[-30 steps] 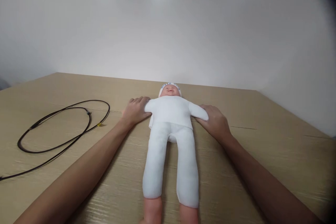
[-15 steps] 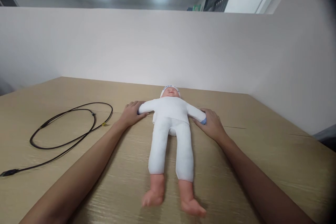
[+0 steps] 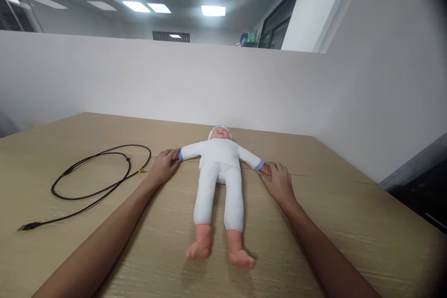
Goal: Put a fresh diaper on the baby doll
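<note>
A baby doll (image 3: 220, 154) lies on its back on the table, head away from me, in a white top and white trousers with bare feet. A white cap (image 3: 220, 127) with blue print covers its head. Its arms stretch out sideways, and blue cuffs show at both sleeve ends. On the left, my left hand (image 3: 163, 167) is closed around the doll's hand, just past the cuff. My right hand (image 3: 280, 181) grips the doll's other hand, part of which shows between my fingers and the cuff.
A black cable (image 3: 101, 191) lies in loops on the wooden table (image 3: 157, 251) to the left, its plug towards me. Behind the table's far edge stands a pale low wall (image 3: 174, 84). A dark object (image 3: 419, 191) sits beyond the right edge.
Both my hands have slid outward from the sleeve ends to the doll's hands, uncovering the blue cuffs. The camera view has tilted up and shifted right.
</note>
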